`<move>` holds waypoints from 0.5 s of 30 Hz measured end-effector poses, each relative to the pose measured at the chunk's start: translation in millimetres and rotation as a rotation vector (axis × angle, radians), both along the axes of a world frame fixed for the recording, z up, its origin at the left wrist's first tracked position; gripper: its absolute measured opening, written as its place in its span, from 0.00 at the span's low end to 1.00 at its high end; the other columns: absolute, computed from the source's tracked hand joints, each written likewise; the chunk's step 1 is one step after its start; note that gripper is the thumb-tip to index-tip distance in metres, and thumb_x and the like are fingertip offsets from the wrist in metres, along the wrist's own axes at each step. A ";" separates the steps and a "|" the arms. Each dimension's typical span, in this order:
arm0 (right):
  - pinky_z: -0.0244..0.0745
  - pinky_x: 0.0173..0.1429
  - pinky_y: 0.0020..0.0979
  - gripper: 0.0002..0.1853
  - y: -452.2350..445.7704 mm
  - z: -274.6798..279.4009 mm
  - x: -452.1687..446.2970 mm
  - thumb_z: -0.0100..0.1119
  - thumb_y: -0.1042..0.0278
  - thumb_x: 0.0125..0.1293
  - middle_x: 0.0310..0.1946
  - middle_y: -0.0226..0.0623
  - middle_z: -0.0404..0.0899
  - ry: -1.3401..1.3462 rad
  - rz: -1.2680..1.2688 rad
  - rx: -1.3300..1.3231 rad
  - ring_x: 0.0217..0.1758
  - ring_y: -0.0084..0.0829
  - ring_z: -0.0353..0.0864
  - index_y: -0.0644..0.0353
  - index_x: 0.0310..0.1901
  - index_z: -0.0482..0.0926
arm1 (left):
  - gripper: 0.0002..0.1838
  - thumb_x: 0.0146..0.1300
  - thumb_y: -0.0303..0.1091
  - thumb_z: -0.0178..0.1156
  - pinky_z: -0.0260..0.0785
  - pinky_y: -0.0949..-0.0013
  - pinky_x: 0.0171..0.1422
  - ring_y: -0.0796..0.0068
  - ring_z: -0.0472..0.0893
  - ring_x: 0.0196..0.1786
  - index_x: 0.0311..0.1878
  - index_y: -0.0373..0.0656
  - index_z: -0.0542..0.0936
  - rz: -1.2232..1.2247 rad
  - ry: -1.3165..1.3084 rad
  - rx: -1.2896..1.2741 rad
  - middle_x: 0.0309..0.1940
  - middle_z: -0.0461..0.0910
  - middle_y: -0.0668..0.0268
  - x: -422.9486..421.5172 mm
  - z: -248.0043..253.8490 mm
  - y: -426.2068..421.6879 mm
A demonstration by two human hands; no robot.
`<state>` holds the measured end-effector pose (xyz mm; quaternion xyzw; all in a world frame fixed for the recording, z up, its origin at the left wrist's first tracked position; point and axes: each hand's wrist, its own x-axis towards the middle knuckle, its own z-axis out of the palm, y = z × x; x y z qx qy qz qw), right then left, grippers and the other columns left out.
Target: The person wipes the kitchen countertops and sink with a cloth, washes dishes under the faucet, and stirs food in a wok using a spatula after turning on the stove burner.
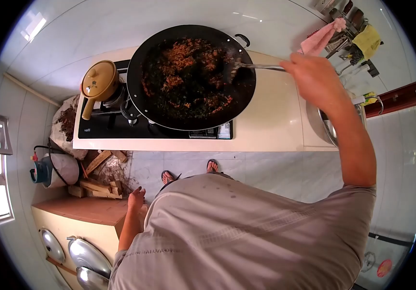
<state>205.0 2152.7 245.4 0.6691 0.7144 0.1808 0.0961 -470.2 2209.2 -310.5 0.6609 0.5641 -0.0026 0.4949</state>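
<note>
The right hand (pixel 314 79) was closed on the metal spatula (pixel 265 67) far back, presumably clear of the wok's heat (pixel 245 93); the left hand (pixel 137 198) hung loosely half-open, apparently empty

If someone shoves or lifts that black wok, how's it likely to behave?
Probably heavy: the wok is wide, with food spread across much of it. A one-sided lift could tilt it, as only one small side handle shows. The food looks loose and crumbly, so it may shift if jolted.
</note>
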 end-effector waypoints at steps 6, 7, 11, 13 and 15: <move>0.79 0.45 0.46 0.21 29.7 -55.3 40.4 0.59 0.83 0.60 0.39 0.39 0.80 -0.006 -0.048 -0.012 0.42 0.45 0.84 0.58 0.55 0.84 | 0.32 0.72 0.52 0.61 0.79 0.63 0.49 0.68 0.88 0.41 0.72 0.41 0.79 -0.157 0.065 0.034 0.39 0.91 0.57 -3.6 -18.3 -10.7; 0.79 0.45 0.46 0.21 43.6 -72.9 42.0 0.59 0.83 0.60 0.39 0.40 0.80 0.014 -0.022 0.020 0.42 0.45 0.84 0.58 0.55 0.84 | 0.32 0.72 0.53 0.61 0.79 0.62 0.49 0.67 0.89 0.41 0.72 0.41 0.79 -0.142 0.075 0.008 0.39 0.91 0.56 8.3 -1.0 -14.0; 0.79 0.46 0.47 0.20 64.7 -91.6 34.9 0.59 0.82 0.63 0.40 0.40 0.80 0.054 0.079 0.096 0.43 0.46 0.84 0.58 0.56 0.84 | 0.33 0.72 0.55 0.60 0.79 0.61 0.49 0.63 0.89 0.41 0.72 0.42 0.79 -0.075 0.150 -0.075 0.39 0.90 0.54 52.6 72.0 -19.7; 0.79 0.48 0.47 0.19 54.4 -68.6 29.4 0.60 0.80 0.64 0.41 0.41 0.82 0.100 0.094 0.099 0.44 0.47 0.84 0.58 0.56 0.84 | 0.33 0.72 0.55 0.60 0.79 0.61 0.49 0.63 0.89 0.41 0.73 0.43 0.79 -0.095 0.162 -0.045 0.39 0.90 0.53 45.7 66.2 -14.2; 0.79 0.50 0.47 0.18 26.3 -23.3 30.4 0.62 0.79 0.64 0.42 0.43 0.84 0.159 0.011 0.035 0.46 0.48 0.85 0.58 0.56 0.86 | 0.33 0.72 0.55 0.60 0.79 0.61 0.50 0.64 0.90 0.42 0.72 0.42 0.79 -0.074 0.113 -0.001 0.40 0.90 0.53 20.3 34.9 -17.1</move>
